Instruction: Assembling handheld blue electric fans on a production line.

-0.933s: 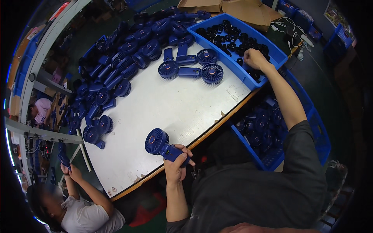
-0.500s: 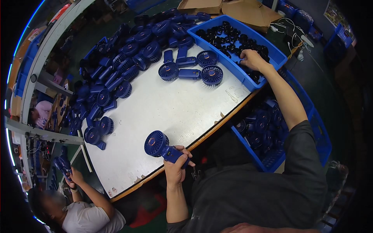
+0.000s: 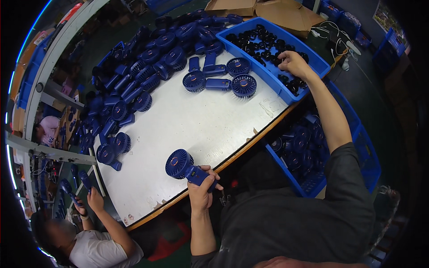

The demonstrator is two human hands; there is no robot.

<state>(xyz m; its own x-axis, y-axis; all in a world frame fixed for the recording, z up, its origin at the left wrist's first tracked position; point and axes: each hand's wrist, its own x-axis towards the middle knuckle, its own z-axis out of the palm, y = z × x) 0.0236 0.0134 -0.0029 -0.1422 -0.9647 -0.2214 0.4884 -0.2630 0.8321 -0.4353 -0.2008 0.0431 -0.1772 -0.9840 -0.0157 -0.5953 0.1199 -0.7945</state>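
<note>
My left hand (image 3: pixel 202 191) grips the handle of a blue handheld fan (image 3: pixel 181 164) at the near edge of the white table (image 3: pixel 187 120), its round head over the tabletop. My right hand (image 3: pixel 293 63) reaches into a blue bin (image 3: pixel 268 22) at the table's far right, fingers down among several small black round parts (image 3: pixel 263 42); whether it holds one is hidden. Two more blue fans (image 3: pixel 243 85) lie on the table just left of the bin.
A large heap of blue fans (image 3: pixel 134 76) covers the table's far and left side. A second blue bin (image 3: pixel 313 152) with fans stands below the table at my right. Another person (image 3: pixel 89 241) at lower left handles fans. Cardboard boxes (image 3: pixel 268 9) sit behind the bin.
My right hand has shifted slightly within the bin of black parts. The fan in my left hand stays in place. The other person's hands have moved lower.
</note>
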